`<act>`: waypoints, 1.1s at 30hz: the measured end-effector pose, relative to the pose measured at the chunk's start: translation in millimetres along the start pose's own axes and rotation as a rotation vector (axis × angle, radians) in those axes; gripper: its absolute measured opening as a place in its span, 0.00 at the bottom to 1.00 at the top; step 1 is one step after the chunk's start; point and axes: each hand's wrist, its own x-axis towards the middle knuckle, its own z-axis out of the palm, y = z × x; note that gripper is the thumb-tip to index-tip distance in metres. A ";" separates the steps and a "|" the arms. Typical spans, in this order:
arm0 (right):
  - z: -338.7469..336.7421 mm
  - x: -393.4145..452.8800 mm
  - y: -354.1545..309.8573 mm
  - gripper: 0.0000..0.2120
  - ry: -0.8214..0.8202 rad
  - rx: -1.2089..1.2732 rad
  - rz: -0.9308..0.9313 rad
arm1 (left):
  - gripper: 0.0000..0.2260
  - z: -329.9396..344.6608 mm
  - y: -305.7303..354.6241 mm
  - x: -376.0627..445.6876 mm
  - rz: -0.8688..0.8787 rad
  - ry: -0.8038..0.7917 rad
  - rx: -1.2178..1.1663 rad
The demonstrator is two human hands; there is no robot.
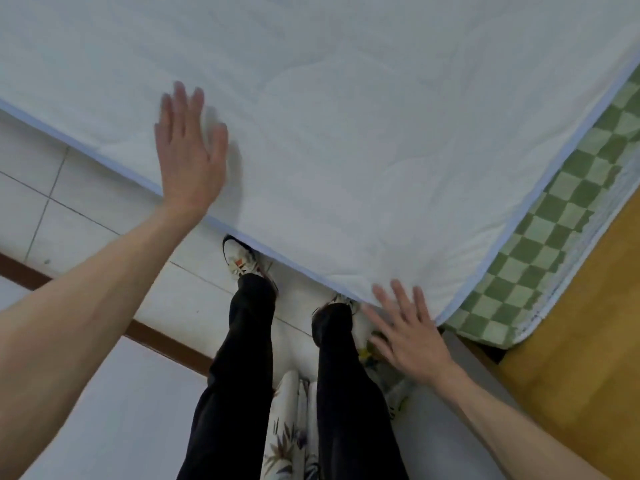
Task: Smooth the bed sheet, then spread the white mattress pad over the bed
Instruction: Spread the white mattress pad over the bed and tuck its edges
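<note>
The white mattress pad (pixel 346 133), quilted with a pale blue edge, lies spread over most of the bed. A green and white checked bed sheet (pixel 554 233) shows as a strip along the pad's right side. My left hand (pixel 190 150) is flat with straight fingers over the pad near its front edge. My right hand (pixel 405 334) has spread fingers at the pad's near corner, its fingertips at the blue edge. Neither hand holds anything.
White floor tiles (pixel 86 202) run along the left of the bed. A brown baseboard strip (pixel 156 337) crosses the floor below. A wooden bed frame (pixel 588 341) stands at the right. My legs in black trousers (pixel 242 375) and sneakers stand against the bed's edge.
</note>
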 end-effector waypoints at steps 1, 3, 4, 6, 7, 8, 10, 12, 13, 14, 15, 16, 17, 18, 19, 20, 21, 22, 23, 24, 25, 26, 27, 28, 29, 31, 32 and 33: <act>0.0 -15.9 -4.6 0.34 -0.047 -0.038 -0.089 | 0.29 0.8 -5.7 17.3 -0.095 0.003 -0.015; -13.3 -19.8 3.6 0.31 -0.068 -0.038 -0.209 | 0.30 10.6 -2.9 34.0 -0.158 -0.023 0.018; -25.5 -8.0 13.8 0.30 -0.038 -0.006 -0.222 | 0.29 19.5 3.1 31.6 -0.115 -0.033 0.076; -59.5 37.5 42.2 0.30 0.072 0.074 -0.118 | 0.28 42.6 19.7 6.4 0.120 -0.046 0.184; -78.8 69.4 60.4 0.30 0.143 0.111 0.003 | 0.28 53.6 26.7 -12.6 0.302 -0.070 0.198; -98.2 107.2 80.9 0.30 0.209 0.133 0.147 | 0.28 62.8 30.9 -32.6 0.512 -0.107 0.193; -136.0 192.5 121.4 0.31 0.289 0.161 0.420 | 0.29 71.8 30.6 -67.1 0.895 -0.239 0.138; -164.7 280.2 146.0 0.31 0.324 0.215 0.613 | 0.29 67.8 20.0 -88.8 1.186 -0.402 0.131; -175.8 321.8 151.2 0.33 0.325 0.252 0.687 | 0.28 61.8 12.1 -96.1 1.307 -0.488 0.143; -184.5 361.7 149.8 0.34 0.309 0.289 0.739 | 0.27 53.9 1.0 -101.3 1.399 -0.562 0.151; -191.1 398.2 140.1 0.35 0.279 0.310 0.761 | 0.25 42.6 -13.7 -103.6 1.449 -0.615 0.131; -195.3 429.4 122.2 0.36 0.247 0.300 0.755 | 0.24 28.9 -32.4 -101.5 1.454 -0.635 0.080; -197.1 454.5 96.9 0.37 0.214 0.255 0.719 | 0.22 11.8 -53.9 -93.9 1.409 -0.630 0.003; -196.3 473.0 66.4 0.36 0.187 0.188 0.651 | 0.20 -7.2 -78.6 -79.8 1.320 -0.593 -0.062; -192.5 484.2 32.3 0.35 0.170 0.124 0.557 | 0.18 -26.6 -106.1 -58.1 1.204 -0.529 -0.096; -186.2 488.1 -3.8 0.35 0.157 0.072 0.441 | 0.17 -45.1 -136.0 -29.2 1.070 -0.432 -0.106; -178.1 484.9 -39.8 0.34 0.149 0.032 0.310 | 0.16 -62.6 -165.9 4.7 0.916 -0.325 -0.108; -168.5 475.9 -73.4 0.34 0.150 0.021 0.175 | 0.16 -78.3 -194.5 40.1 0.758 -0.209 -0.096; -159.2 463.8 -100.9 0.34 0.157 0.032 0.049 | 0.17 -92.4 -219.8 76.4 0.613 -0.101 -0.052; -151.6 451.5 -120.8 0.33 0.151 0.045 -0.058 | 0.19 -104.5 -240.4 112.4 0.479 -0.013 0.011; -147.0 440.5 -134.2 0.32 0.122 0.043 -0.144 | 0.21 -112.5 -256.2 145.4 0.348 0.037 0.059; -145.1 431.5 -141.4 0.31 0.074 0.029 -0.219 | 0.23 -116.0 -265.3 173.3 0.213 0.068 0.078; -146.0 426.2 -142.6 0.30 0.035 0.018 -0.296 | 0.25 -116.2 -266.7 195.5 0.089 0.080 0.077; -149.8 424.9 -138.5 0.30 0.023 0.022 -0.371 | 0.27 -112.3 -262.7 211.0 -0.001 0.080 0.074; -157.8 428.3 -129.2 0.29 0.035 0.021 -0.431 | 0.27 -105.0 -255.3 218.8 -0.045 0.072 0.083; -182.6 451.0 -96.8 0.28 0.111 0.007 -0.437 | 0.27 -81.8 -241.5 209.4 -0.039 0.054 0.132; -198.1 471.5 -74.6 0.28 0.177 0.006 -0.348 | 0.27 -70.2 -237.3 194.9 -0.011 0.055 0.148; -215.0 497.4 -49.2 0.28 0.245 0.018 -0.201 | 0.27 -59.8 -236.5 176.2 0.016 0.056 0.136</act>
